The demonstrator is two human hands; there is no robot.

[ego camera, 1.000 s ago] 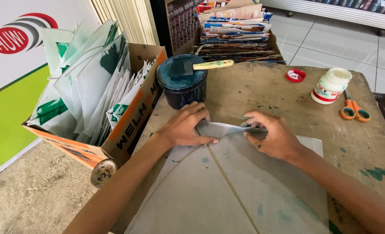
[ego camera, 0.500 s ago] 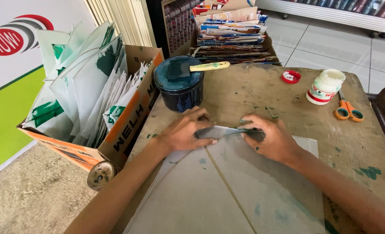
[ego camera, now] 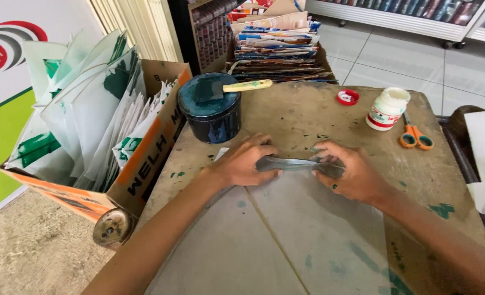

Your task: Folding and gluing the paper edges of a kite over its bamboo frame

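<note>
The grey sheet [ego camera: 286, 240] lies flat on the wooden counter [ego camera: 308, 112], near its front edge and under both hands; it is large, dull grey, with one straight crease that runs across it at a slant and some small blue-green stains; its far edge is folded over into a narrow, slightly shiny flap [ego camera: 297, 163], which lies between the two hands. The left hand [ego camera: 246, 161] presses on the left end of this flap, the fingers bent and laid flat on it; its grip is not closed around anything, it only pushes down. The right hand [ego camera: 347, 172] presses on the right end in the same way, with fingertips on the fold and with green marks on the fingers; this grip too holds nothing inside, as much as I can see. Behind the hands stands one dark round tin [ego camera: 209, 117] with a lid; one brush [ego camera: 237, 87] with a pale handle lies across its top. Further right on the counter there is one small red cap [ego camera: 348, 97], one white bottle [ego camera: 387, 109] that has a red label and stands upright, and one pair of scissors [ego camera: 414, 135] with orange handles, just beside the bottle. At the left of the counter one cardboard box [ego camera: 144, 164] stands, touching its edge; it is full of many white and green sheets, too many to count. Behind the counter one stack of printed papers [ego camera: 278, 46] is seen.
</note>
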